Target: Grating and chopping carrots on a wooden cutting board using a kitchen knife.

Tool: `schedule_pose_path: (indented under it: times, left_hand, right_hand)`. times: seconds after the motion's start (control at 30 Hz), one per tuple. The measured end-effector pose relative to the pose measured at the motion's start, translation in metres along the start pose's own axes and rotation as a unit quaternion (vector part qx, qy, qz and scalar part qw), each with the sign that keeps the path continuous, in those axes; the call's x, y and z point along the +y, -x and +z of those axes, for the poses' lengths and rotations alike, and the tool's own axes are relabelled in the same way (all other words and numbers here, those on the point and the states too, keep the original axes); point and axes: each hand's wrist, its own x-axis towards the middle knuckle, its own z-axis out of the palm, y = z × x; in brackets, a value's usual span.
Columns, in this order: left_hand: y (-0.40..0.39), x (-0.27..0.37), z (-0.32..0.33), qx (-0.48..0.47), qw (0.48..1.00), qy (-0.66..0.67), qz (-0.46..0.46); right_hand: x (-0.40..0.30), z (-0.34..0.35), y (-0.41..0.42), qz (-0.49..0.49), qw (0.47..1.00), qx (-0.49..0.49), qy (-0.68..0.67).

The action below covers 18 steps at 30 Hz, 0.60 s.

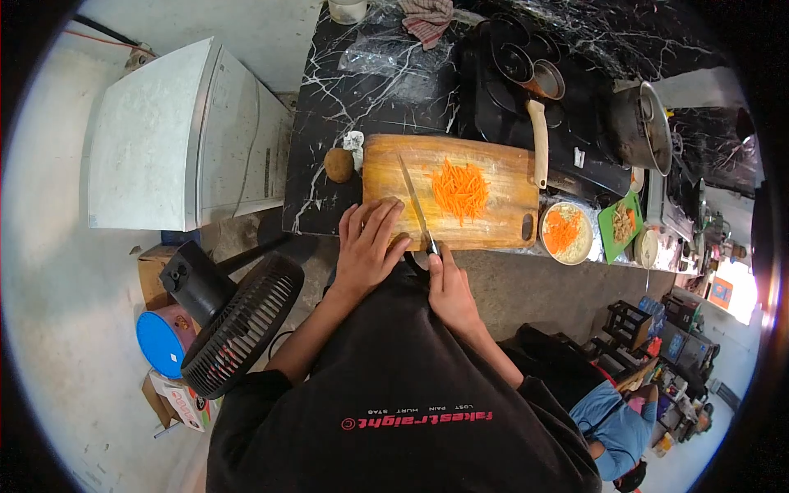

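Observation:
A wooden cutting board (505, 166) lies on the black marbled counter before me. On its middle sits a heap of finely julienned carrot (461, 191). My right hand (455, 289) grips the dark handle of a kitchen knife (412, 188) at the board's near edge. The blade points away from me and slants to the left, left of the carrot and apart from it. Palm down, my left hand (370, 246) rests at the board's near left corner, its fingers extended and holding nothing. A round brown potato (339, 165) sits on the counter left of the board.
Right of the board stand a bowl (589, 248) of orange and pale shreds and a green board (610, 249) bearing chopped pieces. A wooden pan handle (538, 142) juts from the stove over the board's right end. Left are a fan (246, 326) and a refrigerator (240, 135). Another person (610, 425) is at right.

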Motion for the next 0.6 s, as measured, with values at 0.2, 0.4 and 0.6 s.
schedule_pose_path:
  times: [0.2, 0.4, 0.6]
  left_hand:
    - [0.000, 0.001, 0.002, 0.003, 1.000, 0.005, -0.001]
    - [0.000, 0.005, 0.001, 0.004, 1.000, -0.012, 0.002]
    - [-0.001, 0.011, 0.002, 0.014, 0.999, -0.049, 0.016]
  right_hand:
    - [-0.002, -0.002, -0.003, 0.021, 1.000, -0.018, -0.007]
    - [0.005, -0.002, -0.007, 0.007, 0.999, -0.006, -0.032]
    - [0.021, -0.005, -0.013, 0.062, 0.980, -0.096, -0.164]
